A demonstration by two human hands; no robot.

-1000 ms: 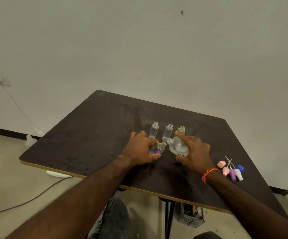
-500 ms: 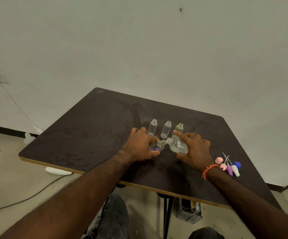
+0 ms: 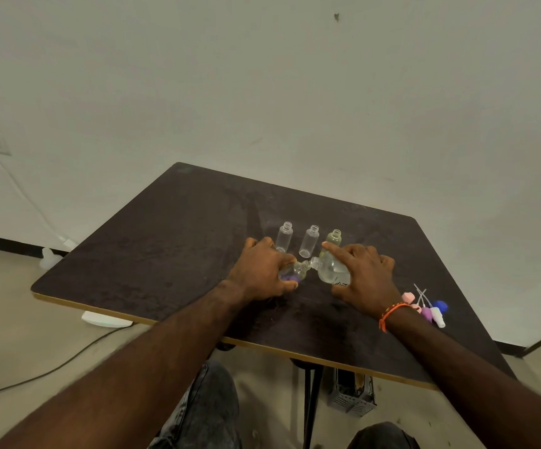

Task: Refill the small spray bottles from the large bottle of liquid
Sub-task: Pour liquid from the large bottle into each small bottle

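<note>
My right hand grips the large clear bottle, tilted left so its neck meets the mouth of a small bottle with a purple tint. That small bottle leans right inside my left hand. Behind the hands stand three small uncapped bottles in a row: a clear one, a second clear one and a greenish one.
The dark table has a light front edge. Several coloured spray caps with dip tubes lie to the right of my right wrist. A cable and a white object lie on the floor at left; a grey crate stands under the table.
The large bottle's neck has tipped closer onto the small bottle's mouth. Both hands keep their grip and stay in nearly the same place.
</note>
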